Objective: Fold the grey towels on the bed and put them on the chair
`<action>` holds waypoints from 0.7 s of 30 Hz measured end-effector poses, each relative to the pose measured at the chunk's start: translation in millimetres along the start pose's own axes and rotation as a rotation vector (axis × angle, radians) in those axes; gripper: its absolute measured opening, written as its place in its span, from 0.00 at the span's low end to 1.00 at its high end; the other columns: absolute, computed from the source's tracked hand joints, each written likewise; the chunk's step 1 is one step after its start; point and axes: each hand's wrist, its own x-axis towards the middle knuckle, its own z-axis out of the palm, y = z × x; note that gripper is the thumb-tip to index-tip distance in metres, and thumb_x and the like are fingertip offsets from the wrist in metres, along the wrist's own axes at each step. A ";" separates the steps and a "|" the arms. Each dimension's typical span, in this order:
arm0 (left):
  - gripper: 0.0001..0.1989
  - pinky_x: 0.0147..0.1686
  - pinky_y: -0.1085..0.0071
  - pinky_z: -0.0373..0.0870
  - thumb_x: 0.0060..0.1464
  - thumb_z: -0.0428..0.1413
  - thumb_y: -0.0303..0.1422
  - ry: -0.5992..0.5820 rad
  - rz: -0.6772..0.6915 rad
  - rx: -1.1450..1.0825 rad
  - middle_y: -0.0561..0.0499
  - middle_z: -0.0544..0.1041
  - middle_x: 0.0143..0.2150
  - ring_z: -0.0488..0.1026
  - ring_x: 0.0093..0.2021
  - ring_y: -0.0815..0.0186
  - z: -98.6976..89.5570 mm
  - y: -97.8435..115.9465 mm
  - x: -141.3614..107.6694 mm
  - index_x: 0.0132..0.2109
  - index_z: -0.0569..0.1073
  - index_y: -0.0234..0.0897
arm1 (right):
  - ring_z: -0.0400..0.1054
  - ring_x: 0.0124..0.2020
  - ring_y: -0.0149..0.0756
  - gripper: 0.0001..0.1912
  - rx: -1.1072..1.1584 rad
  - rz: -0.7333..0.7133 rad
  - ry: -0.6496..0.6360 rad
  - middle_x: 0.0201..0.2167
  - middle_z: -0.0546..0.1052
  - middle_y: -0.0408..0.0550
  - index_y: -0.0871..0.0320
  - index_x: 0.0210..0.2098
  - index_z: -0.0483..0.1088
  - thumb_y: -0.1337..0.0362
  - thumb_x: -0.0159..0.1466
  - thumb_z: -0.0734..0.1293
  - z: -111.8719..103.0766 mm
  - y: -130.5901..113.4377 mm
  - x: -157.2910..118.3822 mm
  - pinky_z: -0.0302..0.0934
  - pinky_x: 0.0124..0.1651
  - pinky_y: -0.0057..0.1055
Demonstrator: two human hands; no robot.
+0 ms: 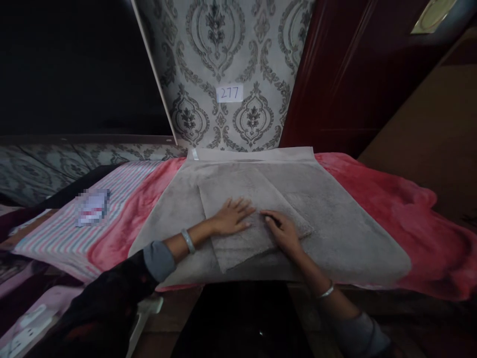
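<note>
A smaller piece of grey plush cloth [233, 185] lies at an angle on a larger grey plush cloth [343, 238]. My left hand [234, 217] rests flat on the smaller piece, its fingers spread. Close by on the right, my right hand [285, 232] is over the same piece, thumb and fingers curled together. A dark spot shows between the thumb and index finger; whether it is a small object or shadow, I cannot make out.
Beneath the grey cloth spreads a red-pink plush blanket [376, 194]. On the left, a striped cloth [55, 228] carries a pixelated item [92, 208]. A dark screen [82, 69], patterned wall [219, 54] and dark red door [335, 74] stand behind. A socket strip [28, 333] is lower left.
</note>
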 end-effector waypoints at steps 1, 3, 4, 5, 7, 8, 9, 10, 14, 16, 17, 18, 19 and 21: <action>0.32 0.70 0.44 0.36 0.65 0.45 0.51 -0.001 0.061 -0.037 0.46 0.47 0.76 0.41 0.75 0.52 4.3 12.9 -10.7 0.73 0.53 0.49 | 0.72 0.50 0.44 0.20 0.065 0.044 0.055 0.46 0.80 0.51 0.54 0.45 0.77 0.51 0.66 0.60 -3.7 1.8 3.8 0.63 0.59 0.47; 0.33 0.70 0.44 0.38 0.65 0.47 0.51 0.008 0.159 -0.117 0.45 0.47 0.76 0.43 0.75 0.51 9.7 36.4 -31.3 0.73 0.53 0.49 | 0.73 0.49 0.44 0.21 0.085 0.079 0.096 0.46 0.80 0.51 0.55 0.46 0.77 0.50 0.64 0.60 -11.2 3.7 18.1 0.64 0.57 0.45; 0.33 0.70 0.44 0.38 0.64 0.48 0.50 0.013 0.195 -0.155 0.45 0.48 0.75 0.44 0.75 0.51 10.5 46.5 -40.5 0.73 0.53 0.50 | 0.72 0.50 0.44 0.22 0.043 0.064 0.072 0.48 0.80 0.51 0.55 0.48 0.77 0.51 0.64 0.60 -14.2 3.6 28.7 0.64 0.58 0.45; 0.33 0.70 0.44 0.39 0.64 0.48 0.50 0.013 0.230 -0.192 0.46 0.50 0.75 0.45 0.75 0.52 10.1 55.1 -48.6 0.72 0.53 0.51 | 0.71 0.53 0.44 0.22 -0.029 0.034 0.025 0.51 0.78 0.51 0.55 0.50 0.76 0.52 0.64 0.60 -16.2 2.8 41.1 0.62 0.60 0.45; 0.32 0.71 0.46 0.40 0.65 0.49 0.48 0.004 0.289 -0.256 0.47 0.53 0.74 0.48 0.74 0.55 6.7 67.6 -59.8 0.73 0.52 0.51 | 0.66 0.61 0.44 0.25 -0.225 -0.041 -0.099 0.58 0.74 0.51 0.55 0.58 0.72 0.55 0.66 0.59 -16.0 -0.5 68.9 0.57 0.65 0.45; 0.33 0.71 0.47 0.41 0.65 0.49 0.47 0.013 0.298 -0.274 0.47 0.53 0.74 0.49 0.74 0.56 4.6 71.3 -62.7 0.73 0.52 0.51 | 0.61 0.65 0.45 0.27 -0.335 -0.073 -0.155 0.62 0.70 0.52 0.57 0.62 0.69 0.56 0.67 0.58 -13.6 -2.5 82.3 0.53 0.68 0.46; 0.33 0.71 0.47 0.41 0.65 0.49 0.47 0.037 0.285 -0.279 0.46 0.52 0.75 0.48 0.74 0.56 3.0 73.5 -63.8 0.73 0.51 0.50 | 0.55 0.68 0.46 0.28 -0.445 -0.099 -0.203 0.66 0.65 0.53 0.59 0.65 0.65 0.57 0.68 0.58 -9.9 -4.1 94.0 0.49 0.70 0.46; 0.33 0.71 0.45 0.41 0.65 0.49 0.47 0.074 0.243 -0.269 0.46 0.50 0.75 0.47 0.74 0.55 2.3 74.3 -63.3 0.73 0.50 0.50 | 0.50 0.71 0.48 0.30 -0.548 -0.115 -0.245 0.69 0.60 0.54 0.59 0.68 0.61 0.57 0.69 0.57 -5.0 -4.9 103.3 0.46 0.71 0.48; 0.35 0.68 0.34 0.40 0.61 0.53 0.49 0.172 0.007 -0.146 0.42 0.48 0.75 0.42 0.75 0.44 12.2 71.0 -54.4 0.72 0.55 0.49 | 0.42 0.73 0.53 0.30 -0.806 -0.117 -0.397 0.73 0.49 0.51 0.54 0.72 0.53 0.55 0.72 0.55 16.4 4.2 112.5 0.44 0.70 0.55; 0.37 0.66 0.31 0.41 0.59 0.55 0.50 0.172 -0.039 -0.093 0.41 0.49 0.75 0.42 0.74 0.41 21.8 70.8 -51.6 0.71 0.57 0.50 | 0.43 0.73 0.51 0.30 -0.840 -0.122 -0.425 0.73 0.49 0.50 0.51 0.72 0.52 0.55 0.72 0.54 22.9 13.6 107.4 0.44 0.70 0.55; 0.37 0.66 0.30 0.41 0.59 0.55 0.51 0.176 -0.049 -0.075 0.41 0.49 0.75 0.42 0.74 0.41 26.4 71.8 -51.2 0.71 0.57 0.50 | 0.43 0.73 0.50 0.30 -0.843 -0.129 -0.421 0.73 0.49 0.49 0.51 0.72 0.51 0.54 0.73 0.53 24.6 17.9 104.9 0.44 0.70 0.55; 0.36 0.66 0.29 0.42 0.59 0.55 0.50 0.185 -0.059 -0.063 0.41 0.49 0.75 0.43 0.74 0.41 30.5 73.5 -51.5 0.71 0.57 0.51 | 0.43 0.73 0.49 0.30 -0.842 -0.135 -0.413 0.73 0.49 0.49 0.50 0.72 0.51 0.54 0.73 0.53 25.2 21.5 103.2 0.44 0.70 0.55; 0.35 0.66 0.29 0.43 0.60 0.55 0.49 0.194 -0.070 -0.056 0.41 0.50 0.75 0.44 0.74 0.41 34.2 75.7 -52.2 0.71 0.57 0.51 | 0.43 0.73 0.49 0.30 -0.839 -0.142 -0.408 0.73 0.49 0.49 0.50 0.72 0.51 0.53 0.73 0.53 25.2 23.9 102.3 0.44 0.70 0.55; 0.34 0.66 0.30 0.44 0.60 0.55 0.46 0.211 -0.089 -0.048 0.41 0.51 0.75 0.46 0.74 0.41 41.4 80.9 -54.4 0.71 0.58 0.51 | 0.43 0.73 0.49 0.30 -0.831 -0.146 -0.408 0.73 0.48 0.49 0.50 0.72 0.51 0.52 0.73 0.52 24.0 25.6 102.6 0.44 0.70 0.55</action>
